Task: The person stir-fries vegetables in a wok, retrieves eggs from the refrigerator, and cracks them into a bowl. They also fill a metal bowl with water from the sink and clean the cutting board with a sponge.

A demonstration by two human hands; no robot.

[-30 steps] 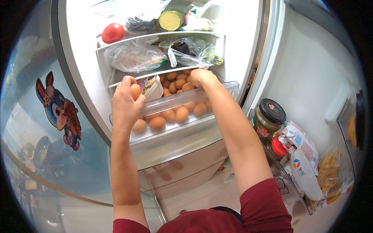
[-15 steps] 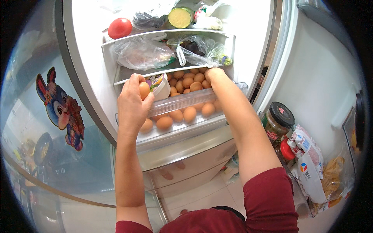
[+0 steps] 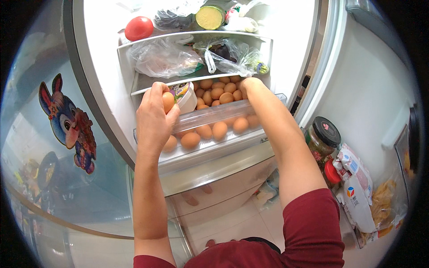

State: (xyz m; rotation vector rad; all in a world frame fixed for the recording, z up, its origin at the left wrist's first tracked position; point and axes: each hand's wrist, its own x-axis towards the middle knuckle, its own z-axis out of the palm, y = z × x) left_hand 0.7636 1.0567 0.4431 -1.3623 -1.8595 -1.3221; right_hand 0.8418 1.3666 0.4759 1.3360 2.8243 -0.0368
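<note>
In the clear drawer (image 3: 210,115), we see piled eggs (image 3: 217,93) that could crack if knocked. Our right hand (image 3: 251,85) reaches in at far right, fingers hidden, its grip untellable; our left hand (image 3: 154,109), curled around a single egg (image 3: 168,102) at left, could drop it by loosening.

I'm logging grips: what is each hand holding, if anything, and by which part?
The left hand holds an egg between thumb and fingers, leaving its right side bare. The right hand is in the drawer, fingertips hidden; its hold cannot be told.
</note>
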